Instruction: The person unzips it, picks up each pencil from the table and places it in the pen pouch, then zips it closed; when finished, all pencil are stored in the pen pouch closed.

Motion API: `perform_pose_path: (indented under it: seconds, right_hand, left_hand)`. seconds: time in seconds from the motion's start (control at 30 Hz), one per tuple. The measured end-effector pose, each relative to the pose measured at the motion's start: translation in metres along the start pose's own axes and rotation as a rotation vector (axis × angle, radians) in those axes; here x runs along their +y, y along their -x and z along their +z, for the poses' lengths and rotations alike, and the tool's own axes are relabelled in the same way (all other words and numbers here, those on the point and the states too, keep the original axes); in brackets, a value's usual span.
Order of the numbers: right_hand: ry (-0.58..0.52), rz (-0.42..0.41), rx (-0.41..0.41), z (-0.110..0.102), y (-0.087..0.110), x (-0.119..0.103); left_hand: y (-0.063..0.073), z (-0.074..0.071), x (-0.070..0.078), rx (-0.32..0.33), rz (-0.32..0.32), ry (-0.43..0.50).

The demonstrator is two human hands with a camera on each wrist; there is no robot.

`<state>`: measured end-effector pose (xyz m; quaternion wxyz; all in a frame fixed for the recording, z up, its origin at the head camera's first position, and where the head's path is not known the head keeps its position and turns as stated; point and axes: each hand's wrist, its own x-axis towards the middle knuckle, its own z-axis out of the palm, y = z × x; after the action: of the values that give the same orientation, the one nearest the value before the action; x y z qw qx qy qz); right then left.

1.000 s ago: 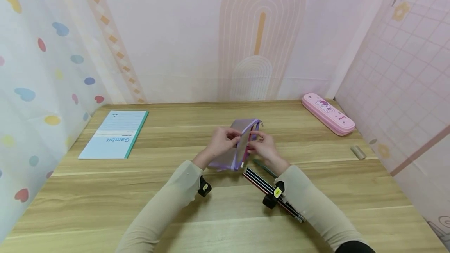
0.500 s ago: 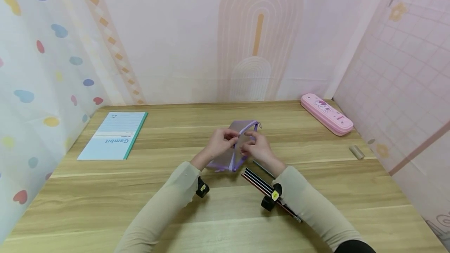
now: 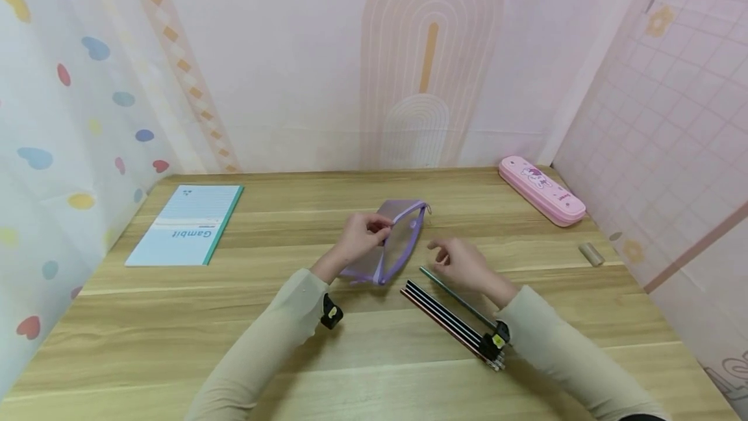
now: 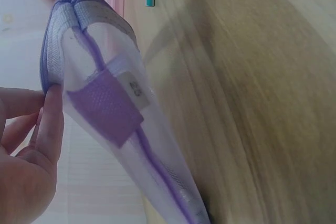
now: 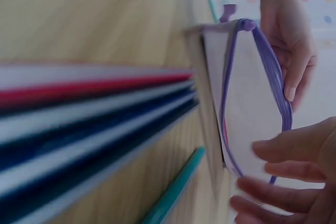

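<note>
A translucent pencil pouch [image 3: 403, 232] with purple zip edging stands mid-table, its mouth gaping toward the right. My left hand [image 3: 358, 239] pinches the zip edge on its near-left side; the left wrist view shows thumb and fingertips at the purple rim [image 4: 44, 72]. My right hand [image 3: 467, 268] hovers just right of the pouch with loosely bent fingers and holds nothing. Beneath it lies a green pencil [image 3: 450, 292], and beside that a row of several striped pencils [image 3: 441, 318], red and dark. In the right wrist view, a thin red strip [image 5: 226, 132] shows at the pouch's lower rim.
A pink pencil case [image 3: 542, 190] rests at the back right, with a small tan cylinder [image 3: 592, 254] in front of it. On the left lies a light blue notebook [image 3: 187, 226]. Printed cloth walls [image 3: 292, 70] border the table at the back and sides.
My right hand went into the pouch's mouth with a red pencil, then came out empty and moved right, over the green pencil. My left hand keeps its pinch on the rim.
</note>
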<state>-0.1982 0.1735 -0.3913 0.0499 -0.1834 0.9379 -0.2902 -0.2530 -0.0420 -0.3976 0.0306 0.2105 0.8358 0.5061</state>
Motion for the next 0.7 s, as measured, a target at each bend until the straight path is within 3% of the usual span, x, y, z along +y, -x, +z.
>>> perform_pose_path:
  seconds: [0.1,0.27,0.47,0.7]
  right_hand:
    - [0.129,0.030,-0.065,-0.003,0.014,0.005]
    - [0.186,0.059,-0.152,-0.005,0.036,0.016]
    - [0.163,0.060,-0.154,0.000,0.053,0.026]
    - [0.153,0.016,-0.142,0.004,0.059,0.026]
  left_hand:
    - [-0.001,0.000,-0.003,-0.006,0.008,0.005]
    - [0.000,0.001,-0.005,0.000,0.009,-0.004]
    - [0.002,0.004,-0.005,0.003,0.016,-0.004]
    - [0.003,0.005,-0.007,-0.011,-0.004,0.019]
